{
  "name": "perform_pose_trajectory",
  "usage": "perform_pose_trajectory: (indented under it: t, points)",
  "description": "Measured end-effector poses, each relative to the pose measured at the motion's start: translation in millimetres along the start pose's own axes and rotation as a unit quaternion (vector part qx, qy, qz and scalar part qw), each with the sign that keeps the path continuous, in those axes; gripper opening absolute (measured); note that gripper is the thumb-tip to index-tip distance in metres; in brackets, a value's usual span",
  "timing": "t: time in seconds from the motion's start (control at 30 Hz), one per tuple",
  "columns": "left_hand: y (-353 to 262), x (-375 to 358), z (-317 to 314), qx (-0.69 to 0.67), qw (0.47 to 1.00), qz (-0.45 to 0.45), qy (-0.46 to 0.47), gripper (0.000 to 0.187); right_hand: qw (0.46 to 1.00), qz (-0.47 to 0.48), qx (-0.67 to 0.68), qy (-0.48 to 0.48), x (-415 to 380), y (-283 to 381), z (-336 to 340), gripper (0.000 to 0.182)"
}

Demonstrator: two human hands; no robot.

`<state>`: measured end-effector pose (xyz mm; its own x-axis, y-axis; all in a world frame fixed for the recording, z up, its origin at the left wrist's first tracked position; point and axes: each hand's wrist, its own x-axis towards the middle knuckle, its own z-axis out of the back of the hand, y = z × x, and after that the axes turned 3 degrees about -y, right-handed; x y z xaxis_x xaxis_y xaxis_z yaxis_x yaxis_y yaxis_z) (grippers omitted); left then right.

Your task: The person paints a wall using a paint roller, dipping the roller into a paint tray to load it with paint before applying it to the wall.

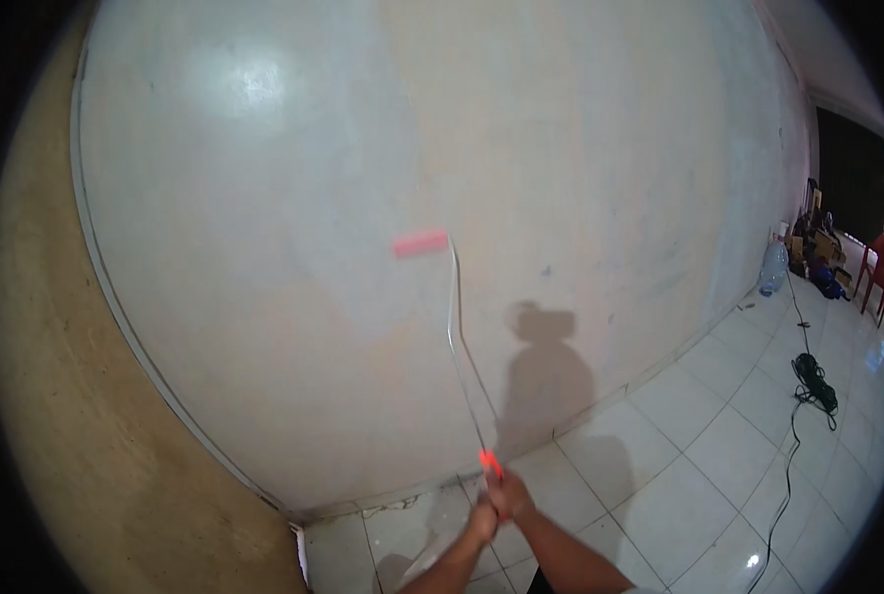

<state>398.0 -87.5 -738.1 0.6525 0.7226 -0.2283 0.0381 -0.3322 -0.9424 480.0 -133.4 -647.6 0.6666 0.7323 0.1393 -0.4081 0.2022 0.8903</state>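
Observation:
Both my hands are wrapped around the orange handle [491, 461] of a paint roller. My right hand [509, 493] grips higher up, just below the handle's bright top. Close against it and lower down is my left hand [482, 519], also closed. A long thin metal rod runs up from the handle and bends toward the pink roller sleeve [420, 244]. That sleeve lies at or very near the wall [561, 148], slightly blurred. The wall is pale, with patchy bluish-white and beige areas.
A tan panel [85, 376] borders the wall at left. White tiles [679, 505] cover the floor. On the right lie a coiled dark cable [814, 382], a large clear water bottle [774, 267], piled items and a red chair [879, 272]. My shadow falls on the wall.

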Motion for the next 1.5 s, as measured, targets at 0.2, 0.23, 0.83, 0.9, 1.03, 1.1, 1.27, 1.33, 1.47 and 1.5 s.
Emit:
perform_pose_trajectory:
  t: [0.2, 0.23, 0.83, 0.9, 1.03, 1.1, 1.27, 1.33, 1.47, 1.5]
  points:
    - [-19.2, -68.2, -30.1, -0.14, 0.981, 0.128, 0.049, 0.06, 0.994, -0.037, -0.074, 0.072, -44.2, -31.3, -4.1, 0.061]
    - [-22.8, -36.0, -20.4, -0.056, 0.996, 0.068, 0.021, 0.057, 0.999, 0.034, -0.019, 0.023, -16.8, 1.6, 5.9, 0.059]
    - [-115.8, -11.2, -0.8, -0.022, 0.998, 0.057, 0.001, 0.047, 0.999, 0.049, -0.006, -0.001, 43.9, 63.5, -6.0, 0.053]
    - [-206.1, 6.7, 0.4, -0.109, 0.993, 0.039, 0.024, 0.042, 0.99, 0.083, 0.094, 0.065, 88.1, 145.5, 13.1, 0.048]
    - [-170.7, 0.0, 18.5, -0.068, 0.997, 0.021, -0.022, 0.042, 0.993, 0.09, 0.08, -0.006, 67.2, 117.8, -22.3, 0.047]
    - [-37.2, -7.8, 50.7, -0.011, 0.997, 0.066, -0.025, 0.041, 0.997, 0.002, 0.034, 0.076, 13.6, 18.2, -57.2, 0.046]
    - [19.7, -22.9, 62.1, -0.045, 0.992, 0.11, -0.05, 0.041, 0.973, -0.115, -0.061, 0.19, -89.7, -62.5, -73.9, 0.053]
    - [24.4, -63.2, 52.8, 0.02, 0.991, 0.125, -0.051, 0.04, 0.997, 0.011, 0.017, 0.075, -58.3, 3.5, -53.2, 0.049]
    - [-194.2, -28.5, 44.4, -0.087, 0.995, 0.021, -0.048, 0.048, 0.992, 0.095, 0.056, 0.053, 52.1, 154.3, -37.4, 0.048]
    - [-205.1, -15.3, 52.5, -0.133, 0.99, 0.03, -0.028, 0.05, 0.99, 0.097, 0.078, 0.063, 63.4, 168.7, -39.6, 0.051]
